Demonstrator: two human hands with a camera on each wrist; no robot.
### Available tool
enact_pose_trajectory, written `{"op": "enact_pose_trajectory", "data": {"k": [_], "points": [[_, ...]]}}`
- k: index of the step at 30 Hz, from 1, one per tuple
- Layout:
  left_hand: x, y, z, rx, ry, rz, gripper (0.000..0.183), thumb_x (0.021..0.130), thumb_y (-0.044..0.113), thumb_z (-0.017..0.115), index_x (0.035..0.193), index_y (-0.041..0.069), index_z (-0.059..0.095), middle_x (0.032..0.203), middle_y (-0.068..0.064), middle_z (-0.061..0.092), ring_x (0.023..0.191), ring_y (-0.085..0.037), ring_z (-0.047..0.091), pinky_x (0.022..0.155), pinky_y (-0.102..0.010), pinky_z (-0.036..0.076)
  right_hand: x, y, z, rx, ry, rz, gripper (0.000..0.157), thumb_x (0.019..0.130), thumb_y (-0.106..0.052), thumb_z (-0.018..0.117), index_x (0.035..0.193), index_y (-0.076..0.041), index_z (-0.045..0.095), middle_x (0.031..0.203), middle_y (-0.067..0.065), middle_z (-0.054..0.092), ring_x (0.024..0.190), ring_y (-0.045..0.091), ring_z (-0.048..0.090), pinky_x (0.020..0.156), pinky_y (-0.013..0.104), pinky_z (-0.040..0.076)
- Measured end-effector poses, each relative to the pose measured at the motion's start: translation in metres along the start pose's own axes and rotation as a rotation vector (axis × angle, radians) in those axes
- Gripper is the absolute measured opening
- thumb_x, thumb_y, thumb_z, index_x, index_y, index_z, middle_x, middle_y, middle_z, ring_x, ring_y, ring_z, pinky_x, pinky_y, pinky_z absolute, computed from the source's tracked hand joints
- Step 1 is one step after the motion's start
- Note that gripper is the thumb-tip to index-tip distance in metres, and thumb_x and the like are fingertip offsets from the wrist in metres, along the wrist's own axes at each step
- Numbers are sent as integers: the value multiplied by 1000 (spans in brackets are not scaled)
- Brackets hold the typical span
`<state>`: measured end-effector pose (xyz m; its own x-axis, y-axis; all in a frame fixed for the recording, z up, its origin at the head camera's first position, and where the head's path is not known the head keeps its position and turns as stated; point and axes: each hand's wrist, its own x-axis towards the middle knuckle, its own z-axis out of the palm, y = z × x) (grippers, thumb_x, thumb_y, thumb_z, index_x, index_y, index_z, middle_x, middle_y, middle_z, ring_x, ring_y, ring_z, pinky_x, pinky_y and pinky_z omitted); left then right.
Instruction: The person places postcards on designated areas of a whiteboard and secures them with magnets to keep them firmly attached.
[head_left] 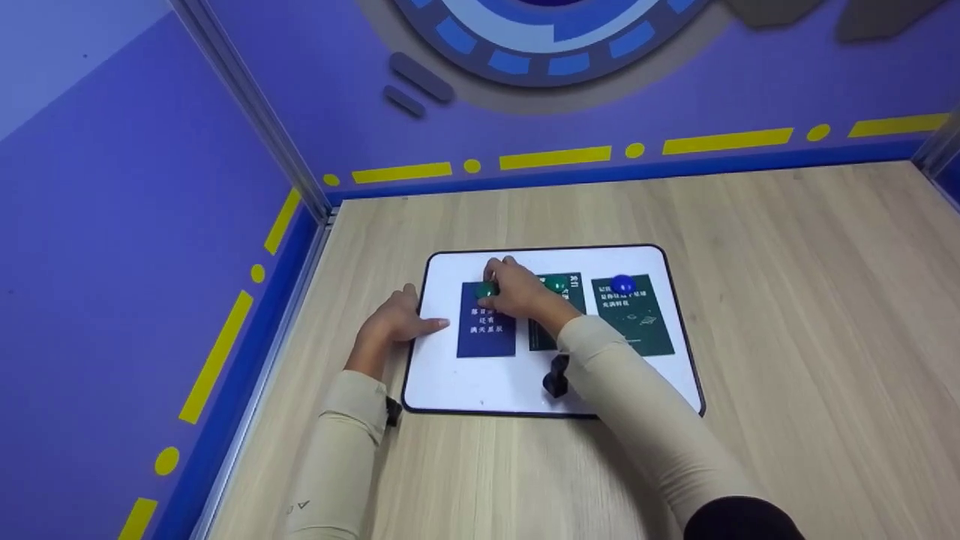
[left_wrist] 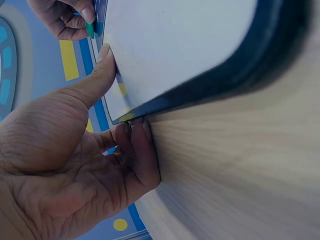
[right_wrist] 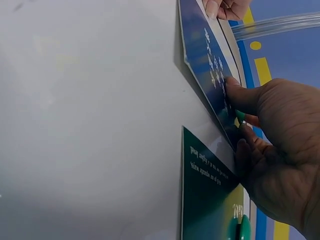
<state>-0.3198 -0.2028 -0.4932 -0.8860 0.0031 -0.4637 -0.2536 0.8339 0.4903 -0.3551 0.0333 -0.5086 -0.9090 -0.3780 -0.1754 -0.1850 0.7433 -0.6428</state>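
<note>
A whiteboard (head_left: 465, 390) with a black rim lies on the table. My left hand (head_left: 394, 319) grips its left edge; in the left wrist view the thumb lies on the white face and the fingers curl at the rim. My right hand (head_left: 521, 291) pinches a round green magnet (head_left: 487, 291) at the top of a dark blue card (head_left: 487, 345) with white writing. In the right wrist view that blue card (right_wrist: 205, 55) lies slightly raised along its near edge. Beside it, partly hidden by my right wrist, is a dark green card (head_left: 541, 337) under another green magnet (head_left: 556, 283).
A third card (head_left: 652, 322), green, sits at the board's right with a blue magnet (head_left: 622, 284) on its top edge. Purple panels with yellow marks stand behind and to the left of the wooden table (head_left: 810, 337). Black wrist devices (head_left: 556, 377) are strapped to the sleeves.
</note>
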Motion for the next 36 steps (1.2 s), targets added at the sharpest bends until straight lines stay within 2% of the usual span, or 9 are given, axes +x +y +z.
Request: {"op": "enact_pose_trajectory", "data": {"k": [18, 28, 36], "points": [[-1, 0, 2, 4, 31, 8, 111, 98, 46, 77, 170, -3, 8, 178, -26, 16, 166, -44, 20, 135, -56, 22, 3, 4, 1, 9, 0, -15, 43, 100, -31, 78, 134, -12, 60, 131, 11, 60, 115, 28, 65, 105, 45, 58], [1, 0, 4, -4, 34, 8, 110, 98, 46, 77, 170, -3, 9, 178, -27, 18, 166, -45, 21, 135, -57, 23, 3, 6, 2, 0, 0, -6, 44, 100, -32, 77, 136, -13, 59, 131, 10, 60, 115, 27, 64, 108, 46, 56], [2, 0, 4, -22, 25, -15, 111, 98, 45, 78, 171, -1, 8, 179, -24, 15, 167, -43, 19, 135, -56, 21, 2, 5, 2, 11, -7, -14, 45, 100, -32, 77, 137, -13, 59, 131, 9, 60, 116, 27, 63, 108, 45, 56]]}}
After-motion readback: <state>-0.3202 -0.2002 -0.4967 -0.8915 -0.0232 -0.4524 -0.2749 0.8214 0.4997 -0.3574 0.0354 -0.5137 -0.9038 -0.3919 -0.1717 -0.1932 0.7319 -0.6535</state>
